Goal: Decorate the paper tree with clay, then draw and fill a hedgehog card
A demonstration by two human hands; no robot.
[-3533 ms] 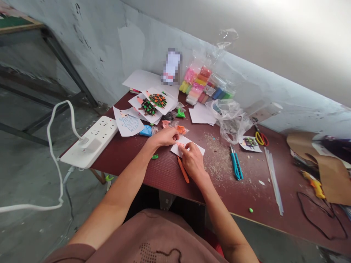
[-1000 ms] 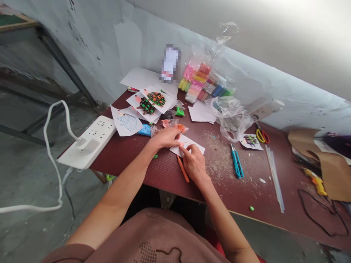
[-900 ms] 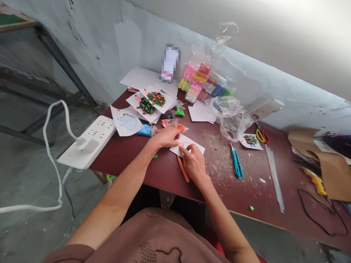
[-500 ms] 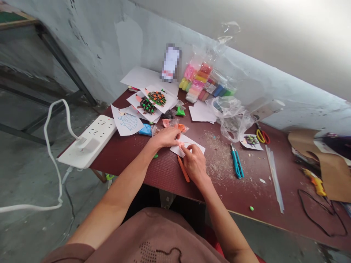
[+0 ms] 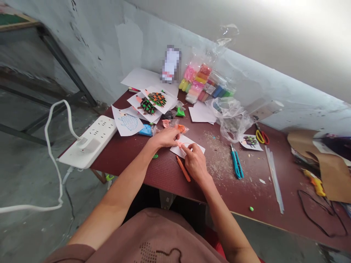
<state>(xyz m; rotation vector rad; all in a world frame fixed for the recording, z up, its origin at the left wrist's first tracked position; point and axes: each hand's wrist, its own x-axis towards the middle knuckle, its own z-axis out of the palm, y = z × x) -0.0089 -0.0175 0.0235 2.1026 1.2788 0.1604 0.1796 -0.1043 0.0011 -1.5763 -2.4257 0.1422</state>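
Observation:
A small piece of pink modelling clay is at my fingertips, over a white paper card with a thin orange line drawn on it. My left hand comes in from the left, its fingers bent and pinching the clay's near-left side; part of the clay is hidden. My right hand meets it from the right, thumb and index finger closed on the clay. An orange marker lies just left of my right hand. Opened bags of pink clay and orange clay rest behind the card.
Hedgehog pictures lie back left, beside a blue clay bag. A white power strip overhangs the left edge. To the right are a teal utility knife, scissors, glue sticks and a yellow glue gun.
My fingertips have shifted slightly over the pink clay, the right thumb and index finger drawing closer together on it. Everything else on the table stays in place.

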